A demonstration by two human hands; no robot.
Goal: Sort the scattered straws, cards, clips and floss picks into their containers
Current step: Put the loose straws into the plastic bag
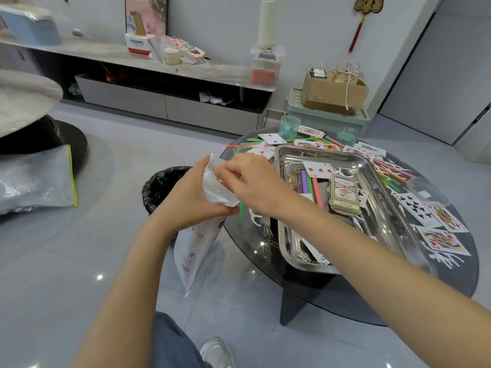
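My left hand (191,192) is clamped round the neck of the white plastic pouch (196,251), held just off the round dark glass desk (345,296). My right hand (252,181) pinches its mouth. I should pull the lips wide before loading. The shiny rectangular steel tray (372,166) holds, by my count, three coloured plastic straws (309,187) and one printed paper card box (344,193).

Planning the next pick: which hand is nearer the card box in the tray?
Right. The right hand sits just left of the tray holding the card box; the left hand is farther left, gripping the plastic bag.
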